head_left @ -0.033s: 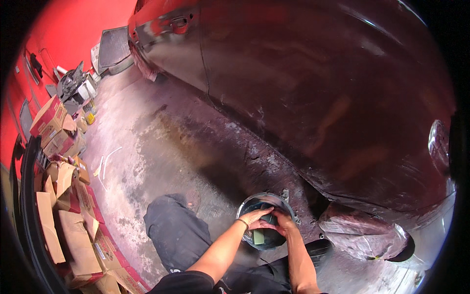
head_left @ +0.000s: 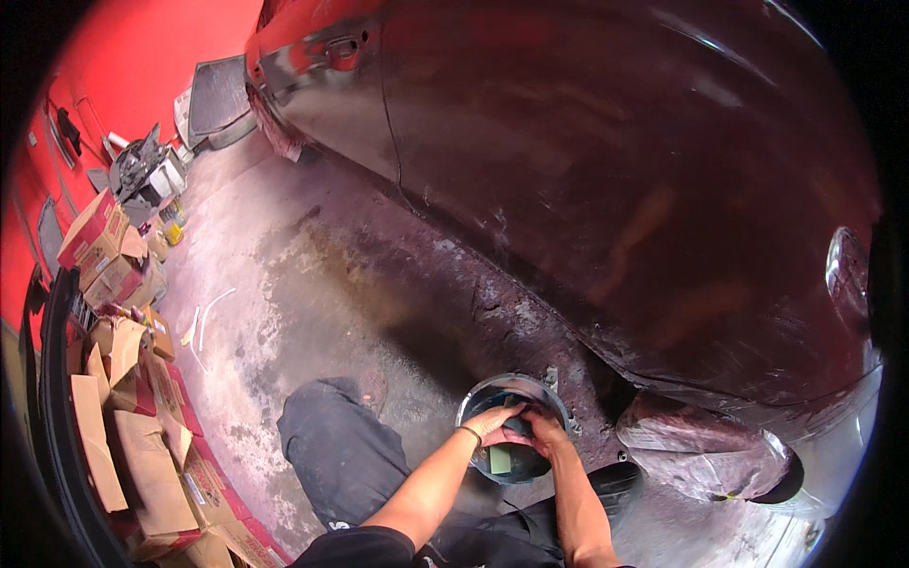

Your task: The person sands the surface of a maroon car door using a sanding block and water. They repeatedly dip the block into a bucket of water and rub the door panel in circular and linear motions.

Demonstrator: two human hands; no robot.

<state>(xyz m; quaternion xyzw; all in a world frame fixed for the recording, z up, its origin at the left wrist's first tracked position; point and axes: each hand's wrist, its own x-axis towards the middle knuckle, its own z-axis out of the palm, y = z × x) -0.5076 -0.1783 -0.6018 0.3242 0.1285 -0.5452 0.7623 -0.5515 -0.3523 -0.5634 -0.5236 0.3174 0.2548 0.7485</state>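
A round, dark bucket of water stands on the floor in front of me. My left hand and my right hand meet over it, fingers curled toward each other. Between them they grip a small dark, flat piece, mostly covered by the fingers, so its kind is unclear. A pale green rectangular block shows in the bucket just below my hands. A thin dark band circles my left wrist.
A dark red car side with dusty patches fills the right. Wrinkled plastic sheeting covers its wheel. Torn cardboard boxes line the left, and white strips lie on the stained floor. My bent knee is left of the bucket.
My fingers have shifted slightly around the dark piece, and more of it shows between them. The bucket and surroundings stay as they were.
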